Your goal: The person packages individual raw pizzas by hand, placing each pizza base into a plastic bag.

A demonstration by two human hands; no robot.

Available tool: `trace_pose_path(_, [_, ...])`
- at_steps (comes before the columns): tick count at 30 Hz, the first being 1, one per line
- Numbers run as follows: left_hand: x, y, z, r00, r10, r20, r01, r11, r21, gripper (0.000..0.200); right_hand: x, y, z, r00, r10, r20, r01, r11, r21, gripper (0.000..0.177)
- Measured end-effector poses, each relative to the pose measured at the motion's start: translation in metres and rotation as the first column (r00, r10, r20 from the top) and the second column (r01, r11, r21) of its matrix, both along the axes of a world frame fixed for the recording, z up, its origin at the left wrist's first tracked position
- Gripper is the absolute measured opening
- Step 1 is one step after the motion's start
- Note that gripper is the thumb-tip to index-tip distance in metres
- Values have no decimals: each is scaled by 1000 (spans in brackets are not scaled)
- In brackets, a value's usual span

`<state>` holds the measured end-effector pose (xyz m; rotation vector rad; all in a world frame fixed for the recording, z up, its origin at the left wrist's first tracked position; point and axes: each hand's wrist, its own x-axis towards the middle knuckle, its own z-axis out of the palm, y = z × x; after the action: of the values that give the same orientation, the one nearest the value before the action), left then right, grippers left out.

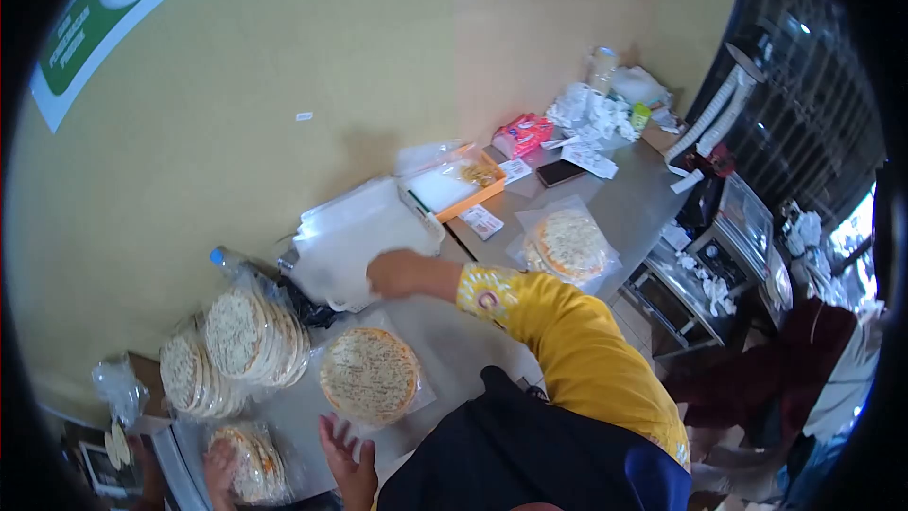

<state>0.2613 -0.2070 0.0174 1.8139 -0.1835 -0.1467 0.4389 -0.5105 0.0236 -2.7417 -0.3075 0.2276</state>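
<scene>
My right hand [402,274], in a yellow sleeve, is over the front right part of a stack of clear plastic sheets [355,232]. Its fingers look curled together, and whatever they hold is hidden. Near the table's front edge, my left hand [350,464] is empty with its fingers spread. Just above it, a flat round topped pizza base [370,376] lies on a clear plastic sheet. Bagged stacks of round bases [248,336] [194,374] stand to the left.
A co-worker's hand [222,473] touches a bagged stack [251,464] at lower left. Another topped base [570,241] lies right. Behind are an orange-edged box [473,199], a phone [561,172], a pink packet [522,135] and crumpled paper [591,112].
</scene>
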Motion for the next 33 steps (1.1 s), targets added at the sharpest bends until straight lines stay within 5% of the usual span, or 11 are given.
trace_pose_path(4, [23,-46,26,846,-226,482,149,970,194,67,-98,22,37,906,321,-277,-335,942,-2,26])
trace_pose_path(7, [20,-90,72,651,-650,392,213,651,728,53,-146,13,56,809,391,-438,-349,920,177,29])
trace_pose_path(10, [23,-115,60,441,-769,463,346,622,703,30,-181,-24,71,800,338,-495,-123,901,417,31])
trace_pose_path(11, [22,-126,52,515,-717,470,443,692,570,23,-193,-40,73,798,318,-512,-20,863,505,32])
trace_pose_path(13, [18,-141,36,680,-596,427,540,801,258,12,-220,-79,63,863,228,-451,261,563,784,33])
trace_pose_path(15, [2,-155,29,819,-527,228,532,845,44,11,-259,-113,66,907,225,-356,324,168,931,35])
trace_pose_path(20, [-50,-197,10,862,-506,-8,484,828,-283,15,-334,-163,50,974,35,-225,157,615,772,25])
trace_pose_path(22, [-66,-210,-2,855,-518,-13,492,819,-294,16,-361,-167,46,952,-78,-295,287,560,777,19])
trace_pose_path(28, [-128,-241,20,833,-417,364,432,901,42,29,-412,-166,44,968,-205,-143,247,702,668,14])
trace_pose_path(31, [-159,-249,48,719,-392,574,431,899,74,32,-420,-151,37,966,-184,-180,255,767,588,26])
trace_pose_path(33, [-171,-247,56,525,-544,655,398,837,376,23,-422,-144,26,976,-140,-166,211,797,566,34])
